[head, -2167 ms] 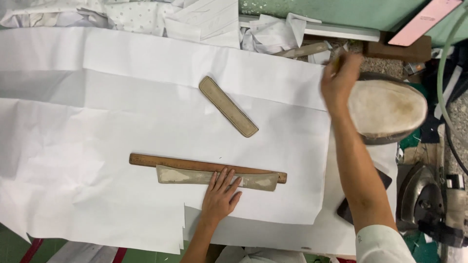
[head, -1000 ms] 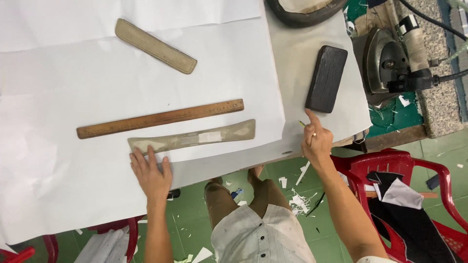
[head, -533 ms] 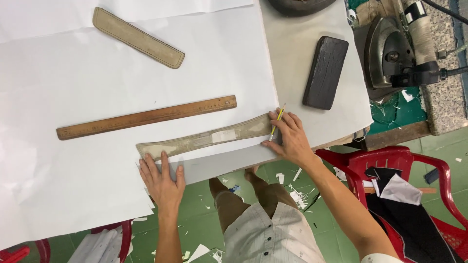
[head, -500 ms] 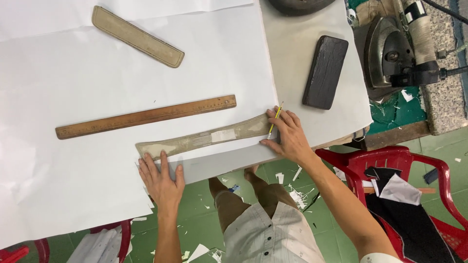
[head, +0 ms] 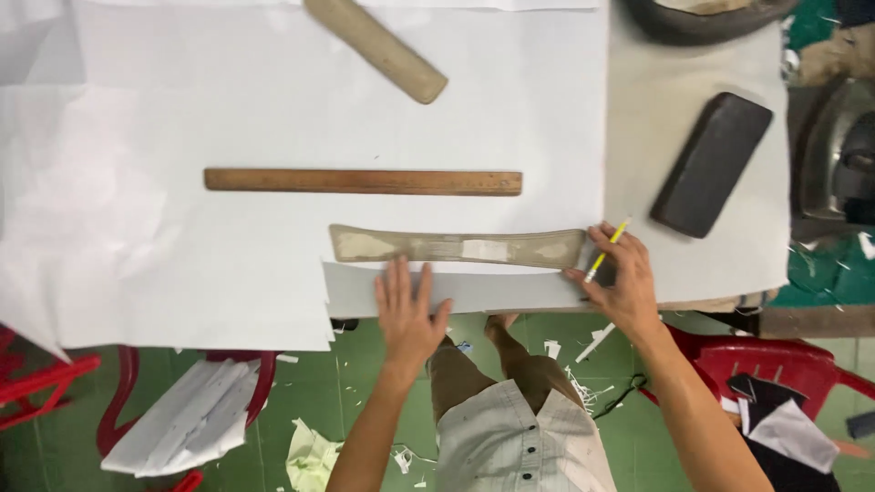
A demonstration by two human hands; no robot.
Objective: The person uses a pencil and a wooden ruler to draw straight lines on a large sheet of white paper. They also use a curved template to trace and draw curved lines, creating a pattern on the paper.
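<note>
A curved tan cardboard pattern piece point(head: 456, 247) lies on white paper point(head: 228, 228) near the table's front edge. My left hand point(head: 407, 312) lies flat, fingers spread, on the paper just below the pattern. My right hand point(head: 618, 279) holds a yellow pencil point(head: 605, 252) with its tip at the pattern's right end. A wooden ruler point(head: 363, 181) lies parallel above the pattern.
A rounded tan block point(head: 376, 47) lies at the top. A dark rectangular block point(head: 710, 163) rests on the grey table cover point(head: 656, 109) at right, with a machine point(head: 838, 155) beyond. Red chairs point(head: 775, 364) and paper scraps sit on the green floor below.
The view has swung and the pattern now lies level. My right hand, which picked up the pencil earlier, has moved to the pattern's right end. My left hand stays pressed below the pattern.
</note>
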